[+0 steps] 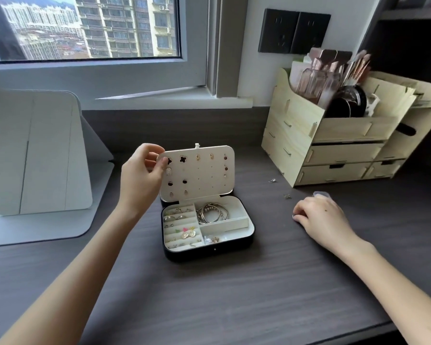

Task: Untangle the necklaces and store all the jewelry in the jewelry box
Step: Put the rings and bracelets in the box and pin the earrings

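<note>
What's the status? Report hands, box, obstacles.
Left hand pinches earring panel. Right hand on desk. Jewelry box open. Two small pieces loose on desk.

The left forearm [85, 265] and right forearm [383, 270] are bare from the frame's lower edge up to the wrists. The right grip [321, 216] carries one small dark spot on its back. The left grip [141, 176] is bare too.
</note>
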Available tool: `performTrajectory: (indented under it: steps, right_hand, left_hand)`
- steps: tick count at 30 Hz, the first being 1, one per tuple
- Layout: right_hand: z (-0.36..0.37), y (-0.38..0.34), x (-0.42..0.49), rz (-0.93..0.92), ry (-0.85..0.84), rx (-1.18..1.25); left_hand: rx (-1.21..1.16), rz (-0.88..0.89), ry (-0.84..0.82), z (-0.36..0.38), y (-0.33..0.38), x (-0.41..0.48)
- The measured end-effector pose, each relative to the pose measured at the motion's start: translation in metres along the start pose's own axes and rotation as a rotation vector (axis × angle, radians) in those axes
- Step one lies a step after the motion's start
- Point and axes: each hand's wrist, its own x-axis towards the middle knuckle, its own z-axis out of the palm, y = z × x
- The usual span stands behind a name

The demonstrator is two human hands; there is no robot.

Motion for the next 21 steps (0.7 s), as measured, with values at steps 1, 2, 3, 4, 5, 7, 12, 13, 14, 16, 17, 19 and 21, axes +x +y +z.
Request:
performTrajectory:
  steps: [1, 2, 3, 4, 5, 7, 12, 13, 14, 16, 17, 19, 21]
  right_hand:
    - [-0.001, -0.004, 0.001, 0.006, 0.033, 0.052]
    - [-0.005, -0.010, 0.002, 0.015, 0.080, 0.130]
    - [-0.010, -0.019, 0.003, 0.031, 0.120, 0.239]
    - [-0.017, -0.031, 0.006, 0.044, 0.142, 0.377]
    - [-0.023, -0.043, 0.008, 0.051, 0.144, 0.529]
    - [-0.033, -0.071, 0.015, 0.051, 0.124, 0.811]
    - [-0.042, -0.138, 0.040, -0.045, 0.115, 1.135]
    - [-0.041, -0.150, 0.045, -0.055, 0.115, 1.156]
    - [-0.039, -0.160, 0.050, -0.057, 0.118, 1.174]
    - [-0.035, -0.177, 0.058, -0.063, 0.140, 1.187]
    - [-0.033, -0.184, 0.061, -0.078, 0.155, 1.178]
    - [-0.031, -0.192, 0.063, -0.122, 0.197, 1.122]
    - [-0.029, -0.195, 0.064, -0.164, 0.238, 1.041]
  left_hand:
    - [0.000, 0.001, -0.007, -0.001, -0.001, 0.001]
    - [0.006, 0.002, -0.016, -0.002, -0.001, 0.002]
    - [0.015, 0.003, -0.022, -0.003, -0.002, 0.002]
    - [0.022, 0.004, -0.023, -0.003, -0.003, 0.003]
    - [0.020, 0.007, -0.022, -0.003, -0.002, 0.004]
    - [0.008, 0.013, -0.020, -0.003, -0.001, 0.006]
    - [-0.003, 0.009, -0.155, -0.004, 0.001, 0.009]
    - [-0.010, -0.004, -0.194, -0.004, 0.002, 0.009]
    - [-0.007, -0.016, -0.226, -0.005, 0.002, 0.009]
    - [0.026, -0.023, -0.259, -0.006, 0.004, 0.008]
    - [0.045, -0.019, -0.266, -0.006, 0.005, 0.008]
    - [0.077, -0.006, -0.279, -0.008, 0.006, 0.010]
    - [0.090, 0.008, -0.300, -0.010, 0.006, 0.011]
